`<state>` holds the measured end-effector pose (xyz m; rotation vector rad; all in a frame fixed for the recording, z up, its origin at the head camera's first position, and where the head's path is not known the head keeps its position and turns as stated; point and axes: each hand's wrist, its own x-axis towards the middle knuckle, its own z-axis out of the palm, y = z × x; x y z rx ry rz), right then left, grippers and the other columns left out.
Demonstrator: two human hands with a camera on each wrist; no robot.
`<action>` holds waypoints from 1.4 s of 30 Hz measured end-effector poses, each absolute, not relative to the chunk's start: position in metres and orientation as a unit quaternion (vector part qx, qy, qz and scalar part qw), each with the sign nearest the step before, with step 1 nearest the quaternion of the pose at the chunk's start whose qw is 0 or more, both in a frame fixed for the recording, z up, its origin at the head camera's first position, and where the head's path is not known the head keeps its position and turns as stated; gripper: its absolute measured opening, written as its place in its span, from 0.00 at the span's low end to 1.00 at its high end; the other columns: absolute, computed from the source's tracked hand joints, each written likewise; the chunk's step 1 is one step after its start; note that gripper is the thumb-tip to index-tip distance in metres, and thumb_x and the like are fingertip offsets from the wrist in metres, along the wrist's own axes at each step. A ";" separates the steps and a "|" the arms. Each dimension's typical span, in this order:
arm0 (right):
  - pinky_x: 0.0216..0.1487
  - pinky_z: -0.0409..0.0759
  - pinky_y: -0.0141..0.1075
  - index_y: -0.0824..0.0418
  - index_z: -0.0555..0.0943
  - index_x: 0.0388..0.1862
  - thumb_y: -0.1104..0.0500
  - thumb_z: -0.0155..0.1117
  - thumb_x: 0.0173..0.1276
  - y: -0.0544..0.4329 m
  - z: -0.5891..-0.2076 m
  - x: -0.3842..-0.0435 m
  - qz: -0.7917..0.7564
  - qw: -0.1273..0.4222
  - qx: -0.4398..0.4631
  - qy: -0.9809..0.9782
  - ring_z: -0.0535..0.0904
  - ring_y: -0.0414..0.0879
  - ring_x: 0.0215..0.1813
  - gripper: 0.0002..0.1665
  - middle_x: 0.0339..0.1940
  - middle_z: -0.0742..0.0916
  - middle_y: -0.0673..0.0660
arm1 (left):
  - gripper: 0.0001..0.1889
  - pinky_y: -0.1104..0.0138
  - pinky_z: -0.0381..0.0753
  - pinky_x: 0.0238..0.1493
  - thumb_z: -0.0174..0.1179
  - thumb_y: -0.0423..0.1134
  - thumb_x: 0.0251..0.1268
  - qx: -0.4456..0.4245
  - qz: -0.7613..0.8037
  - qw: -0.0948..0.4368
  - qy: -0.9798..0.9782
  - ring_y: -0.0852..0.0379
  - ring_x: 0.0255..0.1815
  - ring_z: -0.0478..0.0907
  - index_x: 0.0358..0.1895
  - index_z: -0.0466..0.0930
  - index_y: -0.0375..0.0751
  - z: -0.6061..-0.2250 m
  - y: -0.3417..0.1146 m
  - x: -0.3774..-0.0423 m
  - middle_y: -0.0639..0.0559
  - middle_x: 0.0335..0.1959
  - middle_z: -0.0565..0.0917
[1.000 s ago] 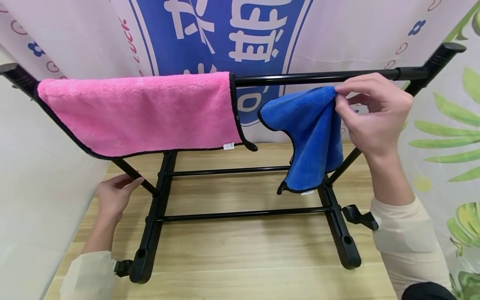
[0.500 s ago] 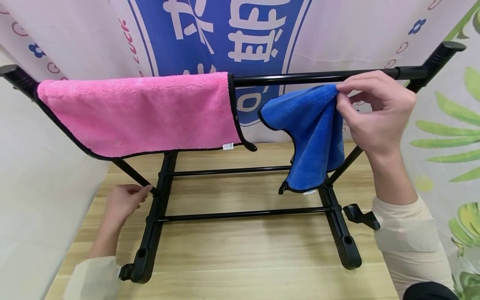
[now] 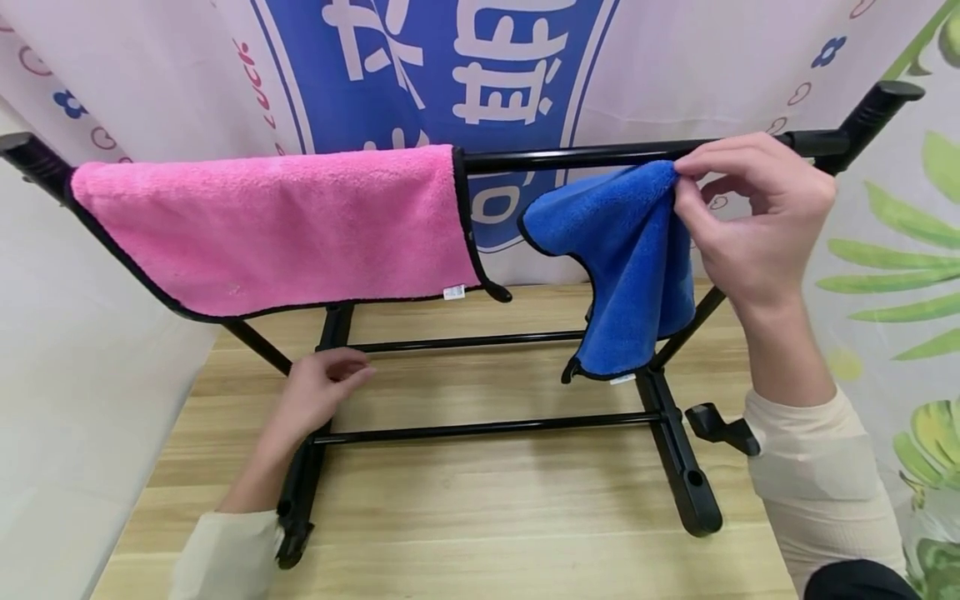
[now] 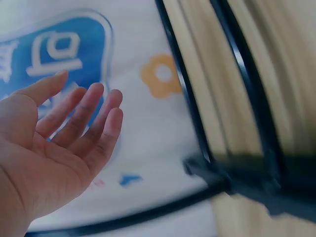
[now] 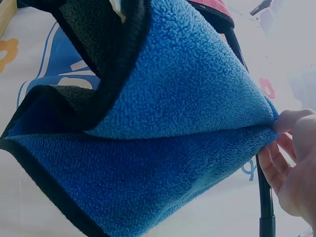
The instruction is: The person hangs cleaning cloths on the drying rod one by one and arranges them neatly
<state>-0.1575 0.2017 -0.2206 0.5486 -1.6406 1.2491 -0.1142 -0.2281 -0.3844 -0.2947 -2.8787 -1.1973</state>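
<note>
A blue towel (image 3: 626, 267) with black edging hangs from my right hand (image 3: 757, 212), its top pinched between thumb and fingers just in front of the rack's upper bar (image 3: 570, 157). In the right wrist view the towel (image 5: 187, 94) drapes in folds from the pinched point. My left hand (image 3: 318, 387) is low by the left side of the black rack, over its base foot, holding nothing. The left wrist view shows that hand (image 4: 64, 143) palm up, fingers loosely spread and apart from the bars. A pink towel (image 3: 277, 229) is draped over the left part of the upper bar.
Two lower crossbars, a rear bar (image 3: 465, 342) and a front bar (image 3: 487, 429), join the rack's feet. The right foot (image 3: 697, 500) rests on the wood-patterned surface (image 3: 480, 517). A printed curtain (image 3: 675, 67) hangs behind the rack.
My left hand has left the rack's left post and moved right, inward over the base. The right hand has risen slightly with the blue towel still pinched in it.
</note>
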 end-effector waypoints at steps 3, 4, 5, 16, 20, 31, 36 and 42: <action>0.37 0.81 0.22 0.77 0.87 0.27 0.75 0.68 0.57 0.201 -0.218 -0.158 0.503 0.486 0.221 -0.680 0.84 0.39 0.35 0.03 0.31 0.90 0.64 | 0.09 0.61 0.88 0.40 0.68 0.33 0.69 -0.139 -0.389 0.017 -0.911 0.49 0.38 0.87 0.48 0.88 0.31 -0.378 -0.204 -0.116 0.43 0.38 0.90; 0.38 0.81 0.22 0.77 0.87 0.27 0.75 0.68 0.58 0.201 -0.217 -0.158 0.499 0.487 0.219 -0.683 0.84 0.38 0.35 0.03 0.31 0.90 0.65 | 0.09 0.60 0.88 0.41 0.68 0.32 0.68 -0.156 -0.392 0.018 -0.907 0.49 0.38 0.87 0.47 0.88 0.31 -0.376 -0.196 -0.116 0.43 0.38 0.90; 0.38 0.81 0.22 0.77 0.87 0.28 0.74 0.69 0.58 0.201 -0.217 -0.158 0.493 0.488 0.218 -0.686 0.84 0.38 0.36 0.03 0.31 0.90 0.65 | 0.08 0.60 0.89 0.41 0.68 0.31 0.68 -0.174 -0.396 0.015 -0.901 0.50 0.38 0.87 0.47 0.88 0.31 -0.373 -0.188 -0.116 0.44 0.37 0.90; 0.37 0.81 0.22 0.77 0.87 0.27 0.75 0.69 0.59 0.200 -0.212 -0.162 0.494 0.497 0.213 -0.681 0.83 0.38 0.35 0.04 0.30 0.90 0.58 | 0.09 0.67 0.87 0.42 0.69 0.33 0.68 -0.333 -0.445 -0.031 -0.830 0.59 0.39 0.85 0.47 0.88 0.34 -0.335 -0.105 -0.109 0.50 0.38 0.90; 0.37 0.80 0.22 0.77 0.87 0.26 0.75 0.68 0.59 0.199 -0.210 -0.162 0.498 0.498 0.212 -0.678 0.83 0.38 0.34 0.04 0.30 0.90 0.56 | 0.09 0.68 0.87 0.43 0.69 0.32 0.68 -0.373 -0.458 -0.004 -0.807 0.60 0.38 0.85 0.47 0.88 0.33 -0.321 -0.085 -0.109 0.49 0.39 0.90; 0.38 0.80 0.22 0.76 0.88 0.28 0.73 0.69 0.60 0.202 -0.210 -0.162 0.481 0.496 0.210 -0.692 0.83 0.37 0.35 0.04 0.31 0.90 0.63 | 0.08 0.66 0.88 0.42 0.66 0.27 0.68 -0.362 -0.517 0.134 -0.764 0.54 0.41 0.87 0.47 0.87 0.28 -0.295 -0.051 -0.123 0.41 0.41 0.90; 0.38 0.80 0.22 0.76 0.87 0.28 0.73 0.69 0.60 0.202 -0.210 -0.162 0.484 0.495 0.213 -0.690 0.83 0.37 0.35 0.04 0.31 0.90 0.65 | 0.13 0.66 0.88 0.44 0.65 0.29 0.70 -0.292 -0.544 0.182 -0.766 0.50 0.43 0.87 0.53 0.84 0.27 -0.288 -0.038 -0.131 0.38 0.45 0.89; 0.38 0.81 0.22 0.77 0.87 0.26 0.75 0.68 0.59 0.201 -0.211 -0.162 0.494 0.494 0.217 -0.682 0.83 0.38 0.35 0.04 0.30 0.90 0.61 | 0.16 0.64 0.88 0.48 0.64 0.32 0.72 -0.239 -0.609 0.157 -0.740 0.51 0.46 0.87 0.57 0.82 0.27 -0.278 -0.024 -0.139 0.39 0.48 0.88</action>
